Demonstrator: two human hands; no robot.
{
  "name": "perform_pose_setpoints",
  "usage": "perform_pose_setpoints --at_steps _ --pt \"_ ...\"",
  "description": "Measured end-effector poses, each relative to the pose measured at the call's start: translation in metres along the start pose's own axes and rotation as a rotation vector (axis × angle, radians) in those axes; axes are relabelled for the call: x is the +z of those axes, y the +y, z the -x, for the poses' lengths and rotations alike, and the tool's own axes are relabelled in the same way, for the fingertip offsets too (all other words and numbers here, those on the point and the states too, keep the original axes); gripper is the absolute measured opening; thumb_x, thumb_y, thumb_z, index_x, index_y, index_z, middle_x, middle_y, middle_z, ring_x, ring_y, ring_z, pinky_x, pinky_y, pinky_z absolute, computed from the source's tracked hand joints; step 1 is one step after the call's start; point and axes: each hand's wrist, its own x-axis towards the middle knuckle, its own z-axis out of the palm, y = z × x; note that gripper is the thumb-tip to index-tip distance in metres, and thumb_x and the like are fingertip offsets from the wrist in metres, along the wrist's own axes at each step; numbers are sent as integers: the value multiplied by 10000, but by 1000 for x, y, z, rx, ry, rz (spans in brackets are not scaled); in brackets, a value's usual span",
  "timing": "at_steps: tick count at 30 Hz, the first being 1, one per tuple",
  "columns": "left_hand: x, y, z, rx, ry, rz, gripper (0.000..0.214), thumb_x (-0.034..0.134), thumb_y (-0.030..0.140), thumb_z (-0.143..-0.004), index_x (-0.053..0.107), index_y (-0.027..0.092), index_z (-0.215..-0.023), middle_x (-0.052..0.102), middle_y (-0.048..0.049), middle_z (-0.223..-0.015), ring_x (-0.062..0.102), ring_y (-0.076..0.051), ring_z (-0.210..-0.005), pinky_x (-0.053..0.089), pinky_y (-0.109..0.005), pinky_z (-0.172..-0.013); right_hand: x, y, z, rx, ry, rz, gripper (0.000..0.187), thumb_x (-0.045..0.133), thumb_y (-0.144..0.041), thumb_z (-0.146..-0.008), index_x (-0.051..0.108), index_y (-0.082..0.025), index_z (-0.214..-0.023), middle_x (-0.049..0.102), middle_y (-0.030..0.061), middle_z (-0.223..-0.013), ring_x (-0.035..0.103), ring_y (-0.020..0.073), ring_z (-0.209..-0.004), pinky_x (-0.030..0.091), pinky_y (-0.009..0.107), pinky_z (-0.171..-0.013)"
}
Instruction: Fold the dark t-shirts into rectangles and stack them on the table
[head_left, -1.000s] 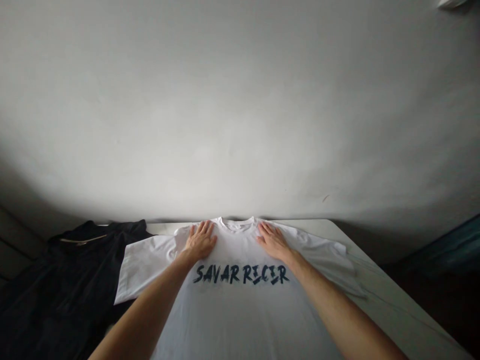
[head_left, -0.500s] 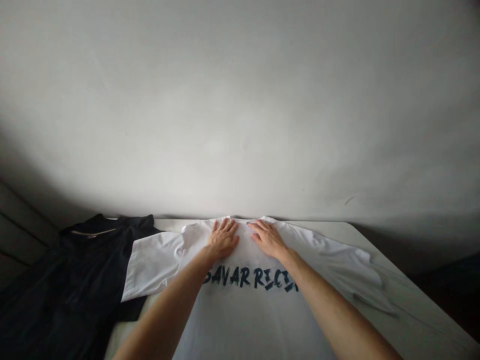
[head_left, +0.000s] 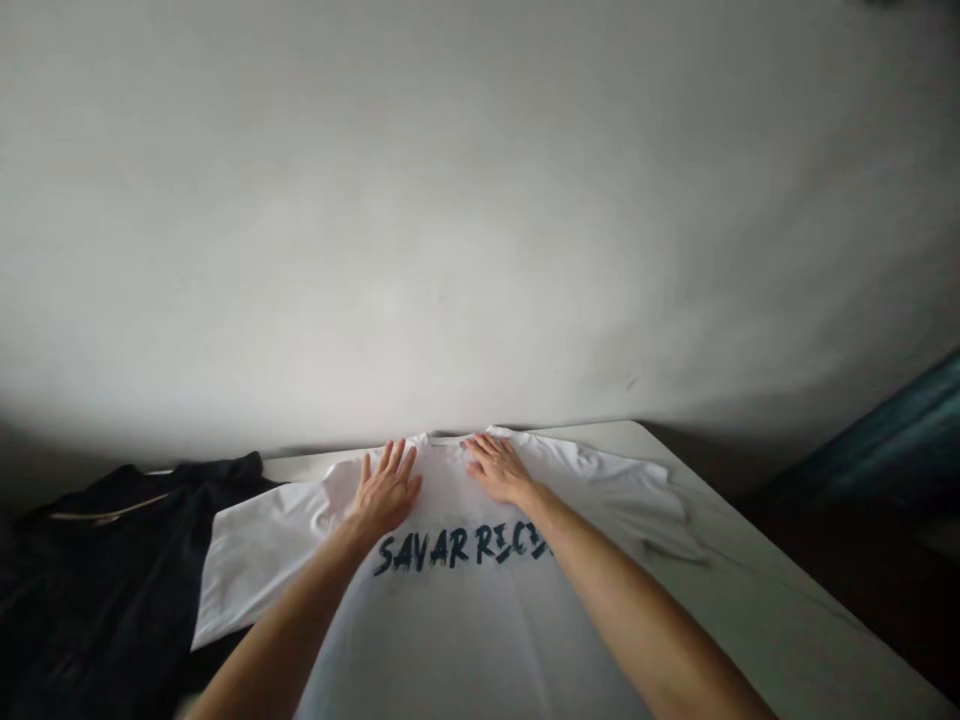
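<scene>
A white T-shirt (head_left: 465,625) with dark brush-style lettering across it lies spread out, its neckline toward the wall. My left hand (head_left: 386,490) rests flat on its upper left part near the shoulder, fingers spread. Just right of the neckline, my right hand (head_left: 496,468) lies palm down on the cloth, fingers stretched out. Neither hand grips the fabric. My right forearm hides the end of the lettering. The left sleeve overlaps a black garment (head_left: 97,570) beside the shirt.
The shirt lies on a pale, marble-patterned table (head_left: 757,600) pushed close to a plain grey-white wall (head_left: 465,220). The table's right edge slants toward me, with dark space beyond it. A dark teal thing (head_left: 892,430) stands at the far right, its kind unclear.
My left hand has slid left across the shirt, away from my right hand, and its fingers are spread wider. The view has turned slightly right, so everything sits further left.
</scene>
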Motion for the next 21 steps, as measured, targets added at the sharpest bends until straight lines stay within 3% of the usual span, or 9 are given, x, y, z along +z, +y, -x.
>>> perform_pose_setpoints --at_steps 4,7,12,17,21 --pt "10 25 2 59 -16 1 585 323 414 -1034 377 210 -1579 303 -106 -1664 236 -331 -1546 169 -638 -1226 -5 9 17 38 55 16 675 383 -432 -1030 266 -112 -1613 217 158 -1684 181 275 -1563 170 491 -1261" --pt "14 26 2 47 -6 -5 594 330 419 -1032 370 204 -1584 312 -104 -1660 236 -330 -1545 154 -622 -1236 -12 38 38 95 31 57 672 389 -458 -1025 297 -128 -1604 271 152 -1669 212 277 -1555 174 494 -1259" --pt "15 22 1 50 22 7 590 337 430 -1030 384 220 -1579 329 -99 -1655 244 -330 -1542 179 -608 -1235 -29 84 55 343 -44 118 634 330 -435 -1040 330 -118 -1589 291 158 -1661 227 295 -1549 216 511 -1240" --pt "12 26 4 38 -4 -4 598 332 438 -1031 369 216 -1586 315 -89 -1659 241 -331 -1543 174 -606 -1235 -26 90 73 174 -2 150 674 366 -478 -1021 339 -107 -1584 306 161 -1655 237 290 -1547 211 486 -1246" --pt "7 29 5 37 -35 4 611 313 453 -1037 350 206 -1594 280 -91 -1672 221 -331 -1550 165 -598 -1237 -22 77 104 325 53 179 681 351 -452 -1018 353 -46 -1566 316 219 -1635 260 334 -1534 217 526 -1233"
